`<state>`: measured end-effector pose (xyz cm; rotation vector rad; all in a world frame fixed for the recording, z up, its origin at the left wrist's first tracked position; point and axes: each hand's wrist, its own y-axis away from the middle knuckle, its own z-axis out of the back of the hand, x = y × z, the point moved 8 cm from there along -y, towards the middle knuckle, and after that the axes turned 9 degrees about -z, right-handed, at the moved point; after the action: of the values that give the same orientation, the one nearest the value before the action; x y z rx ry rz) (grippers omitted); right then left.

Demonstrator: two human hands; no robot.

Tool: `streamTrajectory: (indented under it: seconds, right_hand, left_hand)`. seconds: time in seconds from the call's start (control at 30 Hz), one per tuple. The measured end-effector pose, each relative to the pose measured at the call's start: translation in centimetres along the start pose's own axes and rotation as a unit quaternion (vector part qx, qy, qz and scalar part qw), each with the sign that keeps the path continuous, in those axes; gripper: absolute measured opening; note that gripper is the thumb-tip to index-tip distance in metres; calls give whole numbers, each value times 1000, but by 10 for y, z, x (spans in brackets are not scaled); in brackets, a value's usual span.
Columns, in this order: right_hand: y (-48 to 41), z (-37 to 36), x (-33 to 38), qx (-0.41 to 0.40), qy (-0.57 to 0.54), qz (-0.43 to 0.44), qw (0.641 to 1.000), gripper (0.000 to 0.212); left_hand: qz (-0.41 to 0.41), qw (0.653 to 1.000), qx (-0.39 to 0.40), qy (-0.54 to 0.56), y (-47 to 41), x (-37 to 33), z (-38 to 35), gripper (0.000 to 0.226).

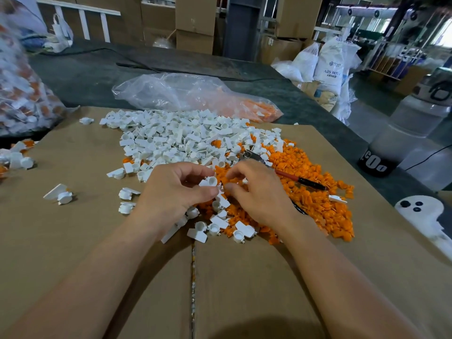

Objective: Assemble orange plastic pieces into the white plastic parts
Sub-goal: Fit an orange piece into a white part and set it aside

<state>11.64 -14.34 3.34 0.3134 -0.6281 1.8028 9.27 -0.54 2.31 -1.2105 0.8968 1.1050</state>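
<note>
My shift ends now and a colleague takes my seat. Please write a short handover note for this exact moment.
The left hand pinches one white part.
The right hand is curled beside it; whether it holds an orange piece cannot be seen.
On the cardboard, the white pile lies ahead and the orange pile to the right.
Done: the blurred bag at far left seems to hold assembled parts.
Left: both piles are large.

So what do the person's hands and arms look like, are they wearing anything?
Nothing visible: the left hand and right hand are bare, no gloves or rings. The left forearm and right forearm are uncovered to the picture's edge, no sleeves showing.
</note>
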Motion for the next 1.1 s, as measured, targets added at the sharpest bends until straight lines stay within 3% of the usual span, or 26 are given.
streamTrajectory:
  seconds: [0.1, 0.23, 0.37, 0.67, 1.1]
  right_hand:
    - [5, 12, 2, -40, -85, -12, 996, 19]
    - [11, 19, 7, -65, -118, -2, 991, 30]
    - [15, 20, 17, -78, -127, 49, 988, 10]
    - [17, 21, 22, -90, -161, 66, 981, 23]
    - [19, 23, 19, -113, -209, 47, 970, 11]
  left_hand:
    - [15, 1000, -10, -12, 0, 3, 3, 24]
    - [30, 999, -13, -23, 0, 7, 4, 32]
    - [32, 999, -3, -21, -1, 8, 2, 35]
    - [28, 999, 14, -25, -1, 6, -1, 33]
    - [0, 998, 52, 26, 1, 1, -8, 34]
